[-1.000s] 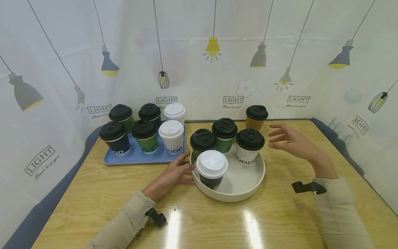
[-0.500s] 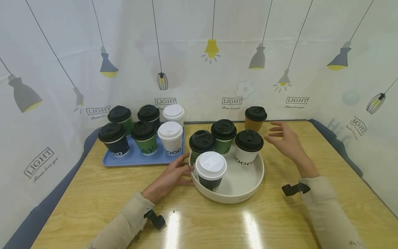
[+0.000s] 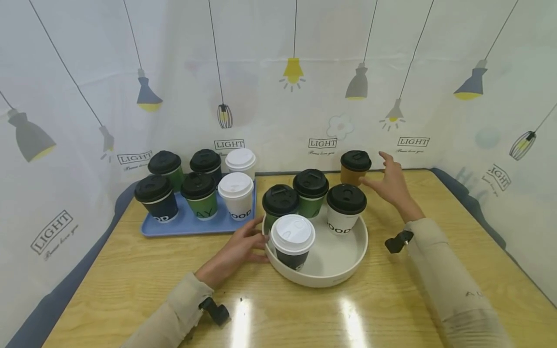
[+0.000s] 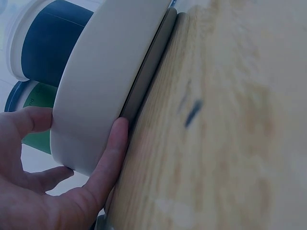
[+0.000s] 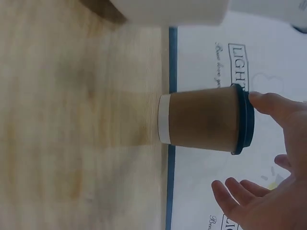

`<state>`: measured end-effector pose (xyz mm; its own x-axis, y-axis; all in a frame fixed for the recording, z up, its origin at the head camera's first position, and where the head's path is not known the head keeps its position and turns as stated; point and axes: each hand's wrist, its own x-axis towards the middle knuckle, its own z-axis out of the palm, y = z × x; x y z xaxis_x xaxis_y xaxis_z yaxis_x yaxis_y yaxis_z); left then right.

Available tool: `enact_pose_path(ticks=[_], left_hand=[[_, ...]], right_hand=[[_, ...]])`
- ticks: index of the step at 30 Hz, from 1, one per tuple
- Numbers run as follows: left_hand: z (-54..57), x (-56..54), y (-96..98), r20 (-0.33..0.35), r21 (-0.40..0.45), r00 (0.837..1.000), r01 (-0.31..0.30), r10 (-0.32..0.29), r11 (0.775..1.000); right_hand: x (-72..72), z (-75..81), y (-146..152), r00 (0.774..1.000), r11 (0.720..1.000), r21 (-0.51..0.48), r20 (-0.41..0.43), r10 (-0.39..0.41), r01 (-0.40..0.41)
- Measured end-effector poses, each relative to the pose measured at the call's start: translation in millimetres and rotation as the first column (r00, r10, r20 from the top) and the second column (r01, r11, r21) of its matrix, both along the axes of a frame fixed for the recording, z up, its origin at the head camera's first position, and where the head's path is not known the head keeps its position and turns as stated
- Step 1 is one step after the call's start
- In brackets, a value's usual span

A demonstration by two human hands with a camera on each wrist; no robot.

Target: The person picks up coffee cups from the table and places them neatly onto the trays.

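My left hand (image 3: 237,249) rests against the left side of a round cream tray (image 3: 339,270), fingertips spread on its outer wall; in the left wrist view one finger (image 4: 112,143) lies low along the base. In the tray stand a black cup with white lid (image 3: 292,241), two green cups with black lids, including one at the back (image 3: 310,191), and a white cup with black lid (image 3: 345,208). Behind it stands a brown paper cup (image 5: 204,120) with a dark lid. My right hand (image 3: 387,182) is beside this cup, thumb tip at the lid edge, other fingers spread apart from it.
A blue rectangular tray (image 3: 174,229) holds several lidded cups in two rows, left of the round tray. The wooden table (image 3: 130,290) ends at a printed white curtain (image 3: 278,111) behind the cups.
My right hand has moved left and farther back to the brown cup, thumb now near its lid. My left hand stays at the round tray. The cups stay in place.
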<state>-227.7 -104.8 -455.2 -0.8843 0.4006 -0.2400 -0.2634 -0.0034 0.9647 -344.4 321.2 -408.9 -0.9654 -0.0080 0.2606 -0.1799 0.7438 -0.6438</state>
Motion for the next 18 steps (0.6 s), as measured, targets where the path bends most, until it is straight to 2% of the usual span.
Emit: enact_pose_path(ticks=[7,18], left_hand=[[0.5,0.8,-0.8,-0.003,0.004,1.0,-0.002,0.002,1.0],[-1.6,-1.1,-0.7,0.004,0.01,1.0,0.002,-0.002,1.0]], right_hand=[[-31.6,6.7,2,0.996,0.998,0.051,0.084,0.027,-0.031],[-54.1,12.2,0,0.974,0.987,0.096,0.201,0.108,-0.129]])
